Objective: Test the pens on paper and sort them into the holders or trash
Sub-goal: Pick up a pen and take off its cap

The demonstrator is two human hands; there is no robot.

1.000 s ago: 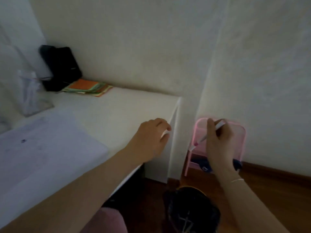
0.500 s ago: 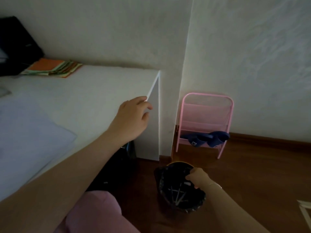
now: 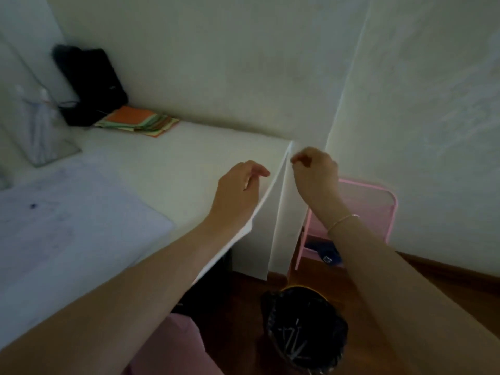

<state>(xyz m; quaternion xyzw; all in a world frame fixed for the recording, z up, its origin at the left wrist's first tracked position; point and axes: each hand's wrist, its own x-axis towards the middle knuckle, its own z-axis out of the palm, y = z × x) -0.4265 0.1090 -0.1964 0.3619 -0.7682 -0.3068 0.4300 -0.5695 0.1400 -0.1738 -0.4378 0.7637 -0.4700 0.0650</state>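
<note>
Dim white walls (image 3: pixel 243 63), wooden floor (image 3: pixel 446 288)

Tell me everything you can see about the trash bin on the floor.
The trash bin is round, lined with a crinkled black bag whose edge folds over the rim; a thin yellow-orange strip of the rim shows at the far side. It stands upright on the brown wooden floor, beside the white desk's side panel and in front of a pink rack. Inside lie several thin pale sticks, probably discarded pens, crossed over each other. Neither hand touches it.
</note>
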